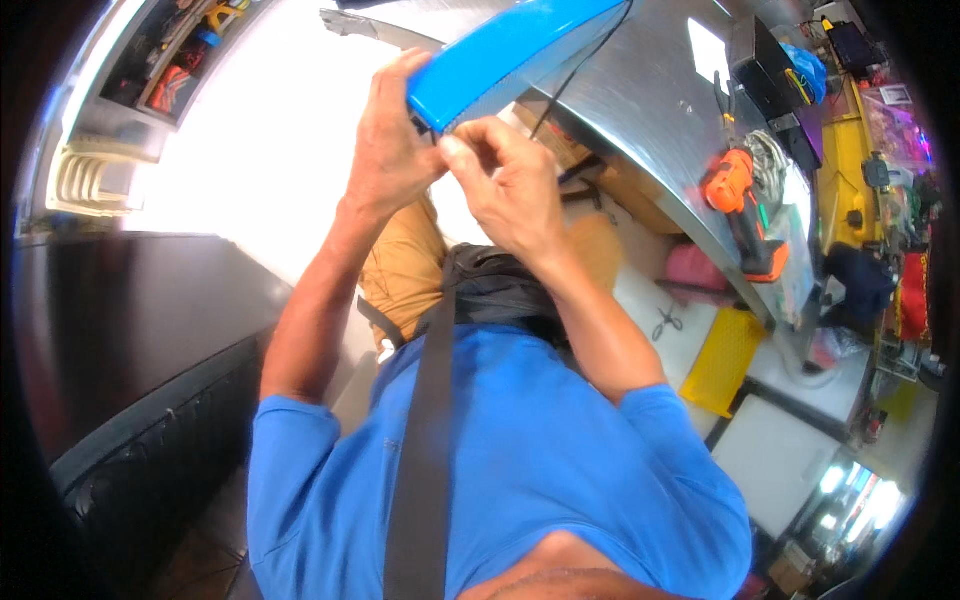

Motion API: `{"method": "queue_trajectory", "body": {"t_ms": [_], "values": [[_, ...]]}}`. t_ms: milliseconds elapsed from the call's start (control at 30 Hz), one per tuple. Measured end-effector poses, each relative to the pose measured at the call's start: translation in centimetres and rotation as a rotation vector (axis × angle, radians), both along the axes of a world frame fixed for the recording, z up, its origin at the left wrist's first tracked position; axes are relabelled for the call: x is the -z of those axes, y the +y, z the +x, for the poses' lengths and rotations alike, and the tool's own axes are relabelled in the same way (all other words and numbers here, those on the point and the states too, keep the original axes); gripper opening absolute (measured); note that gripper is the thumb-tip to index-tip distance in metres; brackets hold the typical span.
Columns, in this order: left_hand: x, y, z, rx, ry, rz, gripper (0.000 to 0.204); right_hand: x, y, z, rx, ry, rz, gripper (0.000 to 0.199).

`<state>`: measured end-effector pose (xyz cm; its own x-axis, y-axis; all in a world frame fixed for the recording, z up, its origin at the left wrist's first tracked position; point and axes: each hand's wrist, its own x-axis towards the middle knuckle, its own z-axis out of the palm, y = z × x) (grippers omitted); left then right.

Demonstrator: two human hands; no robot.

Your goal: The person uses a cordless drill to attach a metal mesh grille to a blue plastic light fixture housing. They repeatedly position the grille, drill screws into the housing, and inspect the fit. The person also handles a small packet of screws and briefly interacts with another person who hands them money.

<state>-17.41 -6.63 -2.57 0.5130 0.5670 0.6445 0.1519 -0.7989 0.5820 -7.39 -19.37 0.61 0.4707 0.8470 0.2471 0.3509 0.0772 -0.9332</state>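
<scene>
Steady the blue case (505,55) that your left hand (385,155) grips at upper centre; your right hand (508,185) pinches just below, on what I cannot tell.

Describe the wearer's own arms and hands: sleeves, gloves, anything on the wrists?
Left hand and right hand: no gloves. Forearms uncovered; no watch or bracelet visible on either wrist. Short blue sleeves over the upper arms. Finger detail is too blurred to rule out rings.

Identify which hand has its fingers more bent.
The right hand, fingers bent near the long glossy blue piece; the left hand has straighter fingers along that piece's end.
</scene>
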Motion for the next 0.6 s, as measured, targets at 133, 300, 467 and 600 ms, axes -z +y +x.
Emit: {"method": "queue_trajectory", "body": {"t_ms": [133,300,467,600], "values": [[-0.5,-0.8,1.1,0.040,0.114,-0.204,0.095,-2.6,-4.7,5.1,0.157,-0.299,-0.055,0.019],[-0.7,-0.9,0.4,0.022,0.123,-0.219,0.091,-5.2,-13.3,21.2,0.526,-0.881,-0.398,0.048],[-0.7,-1.1,0.6,0.041,0.118,-0.307,0.095,-2.2,-20.8,29.3,0.376,-0.715,-0.780,0.064],[-0.2,-0.5,-0.1,0.105,0.123,-0.252,0.099,-1.7,-22.4,30.6,0.180,-0.450,-0.651,0.087]]}}
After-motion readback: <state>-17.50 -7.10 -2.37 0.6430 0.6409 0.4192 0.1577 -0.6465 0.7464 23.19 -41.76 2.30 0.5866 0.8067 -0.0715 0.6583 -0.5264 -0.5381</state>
